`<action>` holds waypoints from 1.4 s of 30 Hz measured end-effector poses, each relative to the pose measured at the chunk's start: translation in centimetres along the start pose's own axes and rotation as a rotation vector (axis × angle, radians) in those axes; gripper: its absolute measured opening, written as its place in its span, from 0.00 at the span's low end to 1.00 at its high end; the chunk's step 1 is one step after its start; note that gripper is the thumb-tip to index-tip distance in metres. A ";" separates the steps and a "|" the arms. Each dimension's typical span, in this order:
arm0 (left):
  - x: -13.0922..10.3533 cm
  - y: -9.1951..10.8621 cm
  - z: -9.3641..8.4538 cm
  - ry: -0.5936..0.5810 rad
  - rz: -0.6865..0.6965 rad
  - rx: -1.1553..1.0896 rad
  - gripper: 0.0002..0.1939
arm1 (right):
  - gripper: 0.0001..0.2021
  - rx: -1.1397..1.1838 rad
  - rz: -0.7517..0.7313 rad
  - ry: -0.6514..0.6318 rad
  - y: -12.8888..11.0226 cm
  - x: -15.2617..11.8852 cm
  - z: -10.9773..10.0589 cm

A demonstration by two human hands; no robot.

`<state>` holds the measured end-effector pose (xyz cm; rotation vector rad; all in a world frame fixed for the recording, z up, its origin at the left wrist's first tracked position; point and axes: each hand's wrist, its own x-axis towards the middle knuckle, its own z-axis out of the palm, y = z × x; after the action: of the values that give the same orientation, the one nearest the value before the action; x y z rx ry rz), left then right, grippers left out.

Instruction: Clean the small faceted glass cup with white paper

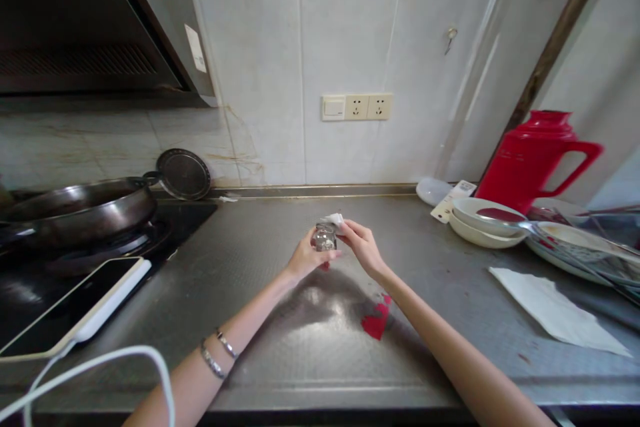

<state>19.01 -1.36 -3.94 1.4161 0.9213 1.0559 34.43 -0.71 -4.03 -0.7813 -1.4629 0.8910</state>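
Note:
My left hand (306, 255) is wrapped around a small clear glass jar (326, 239) above the middle of the metal counter. From the right, my right hand (361, 245) pinches a crumpled white tissue (332, 219) against the jar's rim. What is inside the jar is too small to tell. Torn red paper pieces (375, 321) lie on the counter below my right wrist. Another bit of red shows just under the jar.
At left, a pan (85, 213) sits on the stove beside a phone (85, 313) with a white cable. Stacked bowls (487, 233), a red thermos (525, 163) and a white paper sheet (557, 307) are at right. The metal counter (240, 280) runs between.

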 end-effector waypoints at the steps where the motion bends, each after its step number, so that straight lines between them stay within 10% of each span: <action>1: 0.0 0.0 0.0 0.000 0.006 0.008 0.31 | 0.14 0.038 0.024 -0.061 -0.1 0.2 -0.3; 8: 0.4 0.4 -0.8 -0.024 -0.009 0.090 0.25 | 0.30 0.087 0.019 -0.378 -1.2 -0.2 -0.3; 23: 0.6 -0.5 -0.9 -0.168 0.009 0.017 0.54 | 0.24 0.037 0.062 -0.175 -0.6 0.2 -0.4; 28: 1.2 -1.6 -0.8 -0.063 0.241 0.079 0.42 | 0.20 0.051 0.136 -0.159 -0.8 -0.4 0.4; 42: 0.3 -1.2 0.0 0.004 0.202 0.252 0.41 | 0.19 -0.343 -0.058 0.112 1.1 -0.2 0.8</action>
<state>19.14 -0.90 -5.13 1.7459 0.9546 1.1203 33.66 -0.46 -5.10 -1.0182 -1.5498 0.5481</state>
